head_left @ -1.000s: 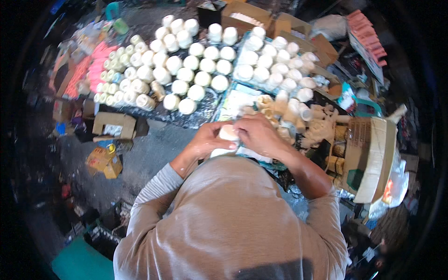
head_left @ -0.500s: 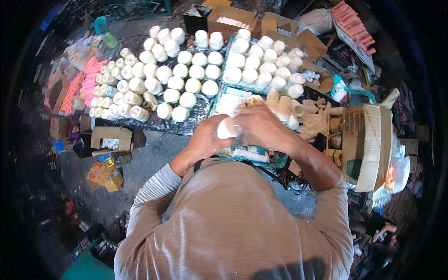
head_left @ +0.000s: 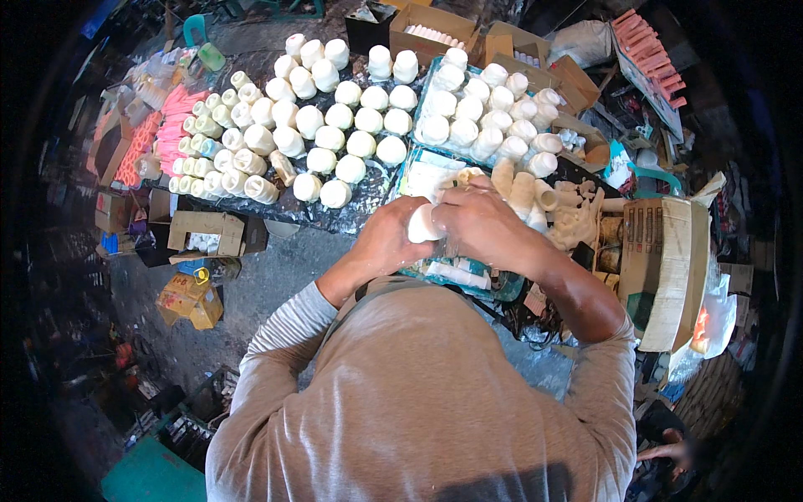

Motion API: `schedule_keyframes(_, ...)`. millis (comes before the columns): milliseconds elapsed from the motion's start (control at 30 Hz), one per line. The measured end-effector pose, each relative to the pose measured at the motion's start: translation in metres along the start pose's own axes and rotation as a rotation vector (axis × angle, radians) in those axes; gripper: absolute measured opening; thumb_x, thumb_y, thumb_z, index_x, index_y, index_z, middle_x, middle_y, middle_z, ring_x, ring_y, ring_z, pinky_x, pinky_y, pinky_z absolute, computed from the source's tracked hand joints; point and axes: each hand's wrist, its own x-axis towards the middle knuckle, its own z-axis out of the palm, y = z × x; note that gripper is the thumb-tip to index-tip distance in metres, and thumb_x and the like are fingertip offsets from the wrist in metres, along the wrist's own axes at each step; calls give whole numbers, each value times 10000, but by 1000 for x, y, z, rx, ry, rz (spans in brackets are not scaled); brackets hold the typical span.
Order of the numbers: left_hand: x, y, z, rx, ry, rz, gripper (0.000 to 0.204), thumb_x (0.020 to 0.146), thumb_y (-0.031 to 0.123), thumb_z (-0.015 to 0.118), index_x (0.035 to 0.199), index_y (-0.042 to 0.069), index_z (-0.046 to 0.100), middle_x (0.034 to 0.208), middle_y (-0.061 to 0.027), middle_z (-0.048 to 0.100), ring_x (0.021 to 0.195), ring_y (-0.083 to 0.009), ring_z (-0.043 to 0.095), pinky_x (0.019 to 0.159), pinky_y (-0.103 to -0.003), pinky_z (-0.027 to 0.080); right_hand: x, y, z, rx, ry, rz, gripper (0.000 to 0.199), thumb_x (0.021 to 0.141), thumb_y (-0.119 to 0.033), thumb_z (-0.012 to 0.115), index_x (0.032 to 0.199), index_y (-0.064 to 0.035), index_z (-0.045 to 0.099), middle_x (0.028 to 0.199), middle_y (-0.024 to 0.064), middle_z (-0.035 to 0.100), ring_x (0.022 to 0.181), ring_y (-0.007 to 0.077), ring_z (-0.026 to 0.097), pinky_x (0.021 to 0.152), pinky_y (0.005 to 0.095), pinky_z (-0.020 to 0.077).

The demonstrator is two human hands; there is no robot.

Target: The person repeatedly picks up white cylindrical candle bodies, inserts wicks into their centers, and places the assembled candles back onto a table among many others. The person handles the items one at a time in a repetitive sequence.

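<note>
1. White smooth rounded wax-like piece (head_left: pixel 422 224), one: held in front of the torso, between the two hands, over the near side of the black-topped bench (head_left: pixel 355 219). Long axis appears to run roughly away from the torso, leaning slightly right; fingers hide part of it.

2. Left hand (head_left: pixel 386 238), bare: grip closed round the piece's left side, thumb nearest the torso, fingers beyond. The piece lies directly to the right of this palm.

3. Right hand (head_left: pixel 478 219), bare: fingers bent inward, meeting the piece's right side. Whether this grip has hold of it, or of something small, cannot be told. The piece lies to its left; both hands are equally near.

4. Pose: elbows out, forearms angled inward, right knuckles uppermost.

5. Cream hollow cylindrical pieces (head_left: pixel 522 194), several: just beyond the right hand.

6. Cream round-topped blocks (head_left: pixel 360 145), many: in rows farther off on the bench.

7. White flat strip (head_left: pixel 458 274), one: near the torso, below the right hand.
</note>
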Motion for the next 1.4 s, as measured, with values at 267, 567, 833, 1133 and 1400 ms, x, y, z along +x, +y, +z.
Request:
schedule_keyframes(267, -2, -13, 5, 63, 18, 92, 595, 726, 207, 877, 1240, -5, 665, 1142, -210, 712, 1068, -417, 698, 938, -464, 561, 0, 3, 11, -69, 21, -59, 49, 834, -74, 680, 882, -77, 683, 886, 98, 634, 911, 302, 656, 944, 438, 412)
schedule_keyframes(567, -6, -11, -5, 119, -80, 85, 623, 777, 211, 817, 1300, -47, 600, 1151, -264, 668, 1062, -460, 672, 925, -502, 549, 3, 1, -8, -71, -50, -30, 217, 717, -113, 776, 913, -60, 700, 918, 104, 679, 944, 304, 684, 935, 448, 429)
schedule_keyframes(833, 9, -14, -10, 26, -45, 62, 743, 845, 228, 804, 1451, -29, 462, 1181, -325, 674, 1072, -503, 672, 947, -524, 553, 30, 7, -1, -146, -104, 10, 150, 806, -99, 703, 953, -87, 732, 1038, 113, 699, 1028, 287, 676, 1008, 550, 409)
schedule_keyframes(1133, 49, -72, -29, -2010, 452, -487, 505, 1098, 472, 472, 1272, 8, 569, 1225, -228, 641, 1057, -443, 673, 882, -543, 614, 26, -2, -27, 186, 677, 271, 168, 891, -41, 794, 1057, -50, 773, 1148, 94, 744, 1080, 246, 707, 995, 350, 535)
schedule_keyframes(1400, 50, -47, -13, -1821, 341, -401, 513, 1127, 432, 381, 1346, 19, 594, 1287, -174, 690, 1186, -362, 667, 1097, -498, 505, 57, -31, 33, -108, 584, 191, 161, 801, -111, 752, 943, -60, 808, 1217, 113, 685, 1229, 338, 575, 1044, 516, 425)
